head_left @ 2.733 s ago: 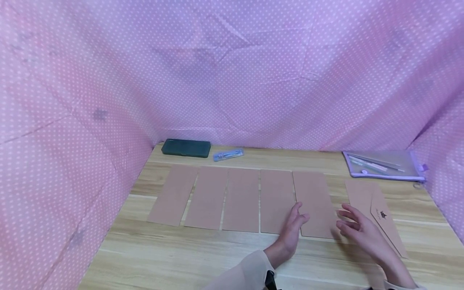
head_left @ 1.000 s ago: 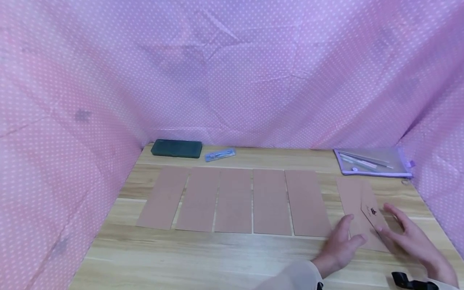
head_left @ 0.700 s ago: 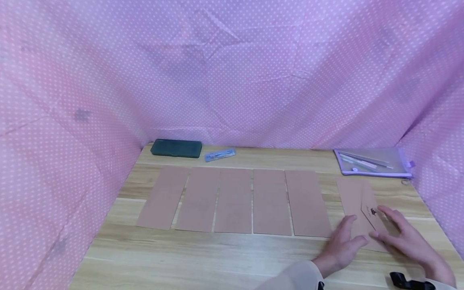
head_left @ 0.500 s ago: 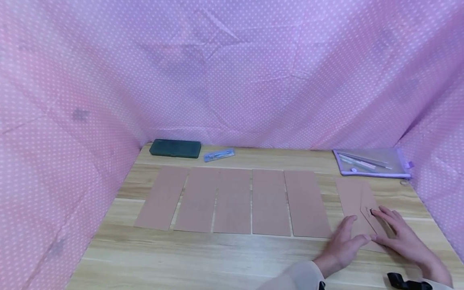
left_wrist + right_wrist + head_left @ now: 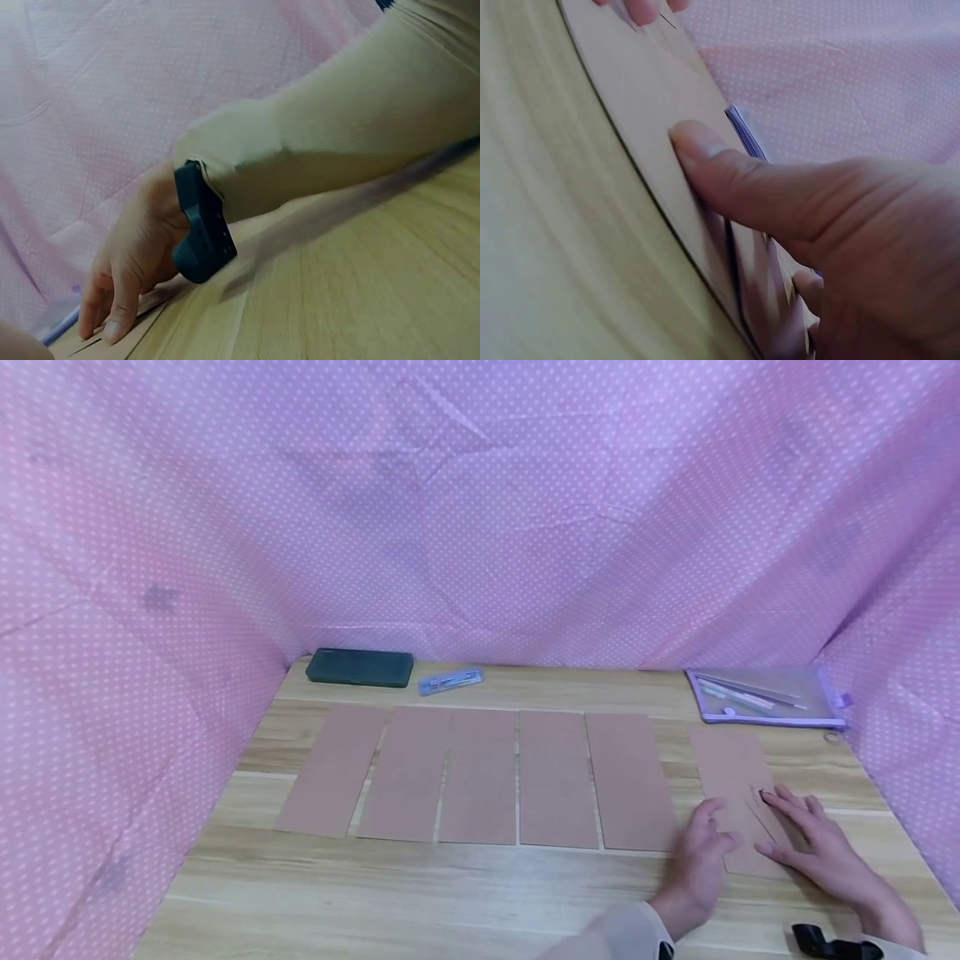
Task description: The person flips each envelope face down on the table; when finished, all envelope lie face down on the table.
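A brown paper envelope (image 5: 731, 760) lies on the table at the right, with a slanted flap and a small dark crown print. My right hand (image 5: 828, 852) rests on it, fingertips over the print and thumb near the flap's edge. The right wrist view has that thumb (image 5: 712, 161) on the paper beside a dark gap along the flap. On the envelope's left edge lies my left hand (image 5: 697, 864), its fingers loosely bent. Several plain brown paper rectangles (image 5: 483, 777) lie in a row left of the hands. The left wrist view shows mainly the right hand (image 5: 131, 259).
At the back left of the wooden table (image 5: 337, 893) are a dark green case (image 5: 360, 667) and a small blue packet (image 5: 451, 681). A purple-edged zip pouch (image 5: 810, 702) with pens lies at the back right. Pink dotted cloth (image 5: 480, 510) hangs behind and at the sides.
Both hands have moved right from around the rightmost plain rectangle to the envelope. The right hand then shifted left over the crown print. The envelope stays nearly in place.
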### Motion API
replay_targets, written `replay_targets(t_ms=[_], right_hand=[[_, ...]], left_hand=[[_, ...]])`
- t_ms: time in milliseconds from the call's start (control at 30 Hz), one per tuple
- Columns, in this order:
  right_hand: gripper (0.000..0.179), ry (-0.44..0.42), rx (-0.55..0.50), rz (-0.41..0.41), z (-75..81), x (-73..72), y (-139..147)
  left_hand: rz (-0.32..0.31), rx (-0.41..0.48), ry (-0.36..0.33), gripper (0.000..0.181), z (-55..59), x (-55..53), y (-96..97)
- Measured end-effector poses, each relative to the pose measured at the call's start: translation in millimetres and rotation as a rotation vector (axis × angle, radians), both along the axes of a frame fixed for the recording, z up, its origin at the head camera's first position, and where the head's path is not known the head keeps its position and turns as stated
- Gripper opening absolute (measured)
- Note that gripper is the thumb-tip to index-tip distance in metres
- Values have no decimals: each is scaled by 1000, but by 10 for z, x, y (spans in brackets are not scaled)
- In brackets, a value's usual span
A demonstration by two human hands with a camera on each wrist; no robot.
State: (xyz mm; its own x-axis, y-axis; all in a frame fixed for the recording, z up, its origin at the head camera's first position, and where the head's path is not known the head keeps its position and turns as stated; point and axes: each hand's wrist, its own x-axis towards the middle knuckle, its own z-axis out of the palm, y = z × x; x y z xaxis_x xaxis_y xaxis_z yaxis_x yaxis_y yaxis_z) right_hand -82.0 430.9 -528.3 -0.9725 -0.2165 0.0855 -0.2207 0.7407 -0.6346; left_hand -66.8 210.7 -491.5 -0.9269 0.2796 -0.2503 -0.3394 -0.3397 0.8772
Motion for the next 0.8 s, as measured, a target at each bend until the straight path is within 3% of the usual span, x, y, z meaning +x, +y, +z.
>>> replay_targets(t_ms=[100, 167, 333, 600, 800], right_hand=[[78, -21, 32, -14, 4, 0, -25], [78, -36, 44, -18, 13, 7, -40], [77, -67, 49, -25, 58, 14, -72], [72, -186, 3, -18, 149, -13, -84], [71, -264, -73, 1, 198, -10, -60]], left_hand=[[122, 208, -71, 46, -23, -24, 47], [172, 293, -98, 43, -37, -38, 68], [231, 322, -151, 38, -47, -42, 89], [274, 405, -260, 38, -71, -98, 112], [279, 475, -276, 40, -102, -136, 113]])
